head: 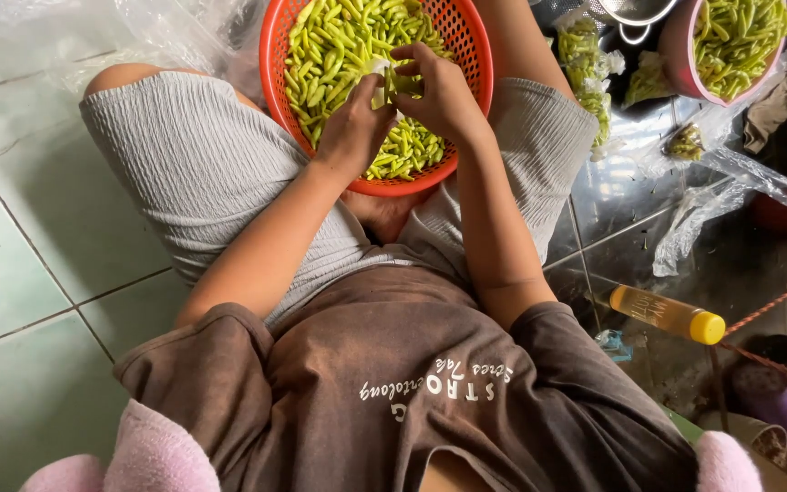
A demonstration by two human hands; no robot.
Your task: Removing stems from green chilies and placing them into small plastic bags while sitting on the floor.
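An orange plastic colander (275, 73) sits between my knees, filled with several pale green flower buds (334, 50). Both hands work over it. My left hand (354, 128) and my right hand (436, 91) meet above the heap and pinch one green bud (396, 85) between their fingertips, with a bit of white showing beside it. I sit on the floor in grey shorts and a brown shirt.
A pink bowl (676, 55) with more green buds stands at the upper right, beside loose buds on clear plastic bags (726, 182). A bottle of yellow liquid with a yellow cap (667, 314) lies at the right. Pale green floor tiles (20, 255) spread to the left.
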